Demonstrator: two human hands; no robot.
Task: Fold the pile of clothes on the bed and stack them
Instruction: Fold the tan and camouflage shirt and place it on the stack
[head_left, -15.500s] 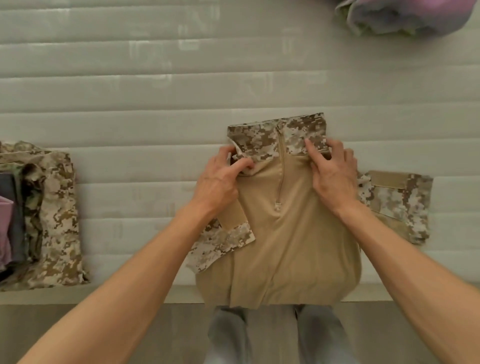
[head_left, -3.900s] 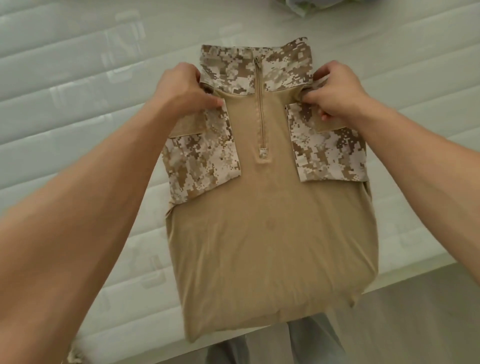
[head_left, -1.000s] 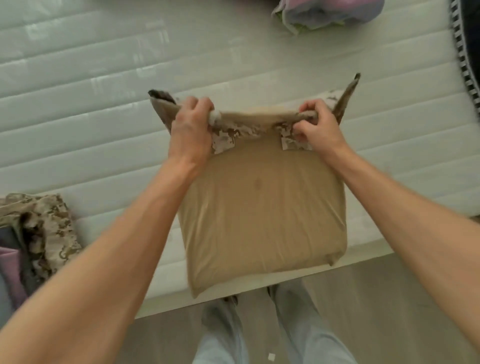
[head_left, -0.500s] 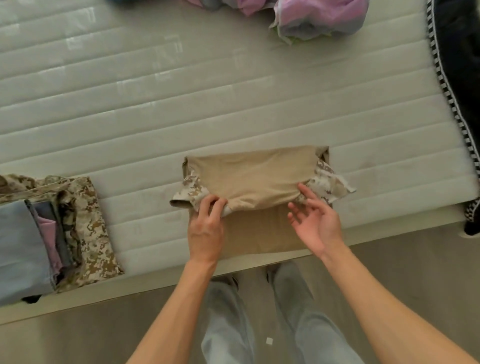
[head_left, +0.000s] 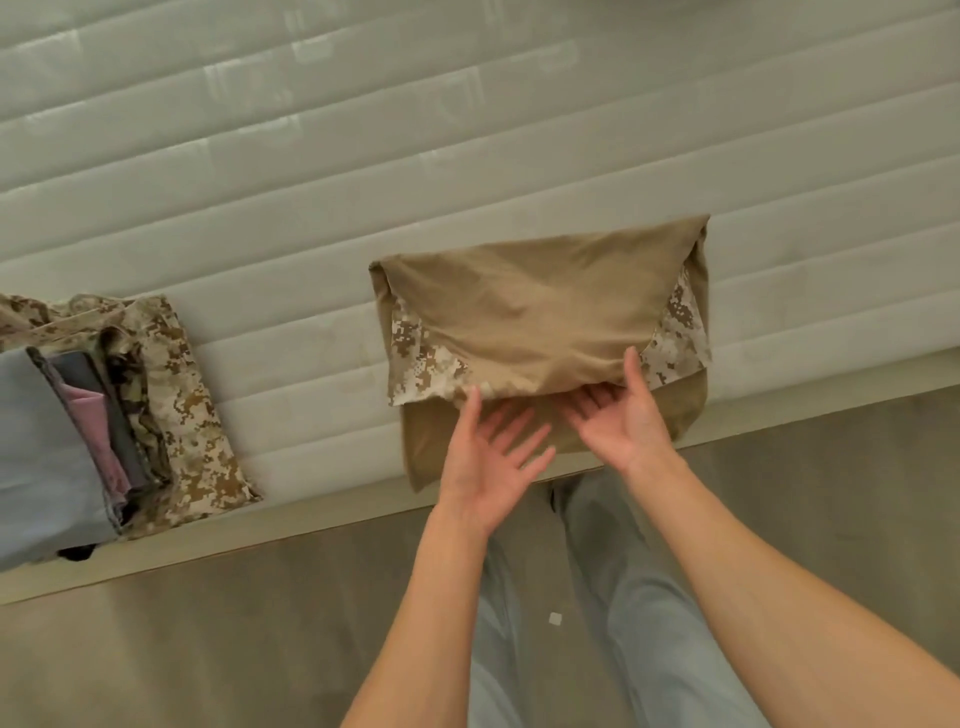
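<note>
A tan shirt with camouflage sleeves (head_left: 535, 312) lies folded in half near the front edge of the bed (head_left: 311, 156). Its upper half is doubled toward me over the lower part. My left hand (head_left: 493, 452) is palm up with straight spread fingers at the shirt's near edge, holding nothing. Beside it, my right hand (head_left: 618, 415) is also palm up; its fingertips reach under the folded flap and its thumb touches the flap's edge. A stack of folded clothes (head_left: 93, 415), grey on top with camouflage beneath, sits at the left of the bed.
The bed's pale quilted surface stretches behind the shirt and between the shirt and the stack. The bed's front edge (head_left: 311, 525) runs diagonally across the view. Below it is brown floor (head_left: 208, 649), where my legs in light trousers stand.
The shirt's collar end was brought down onto its lower half. My left hand let go of the fold and both hands turned palm up at the near edge. The view shifted left.
</note>
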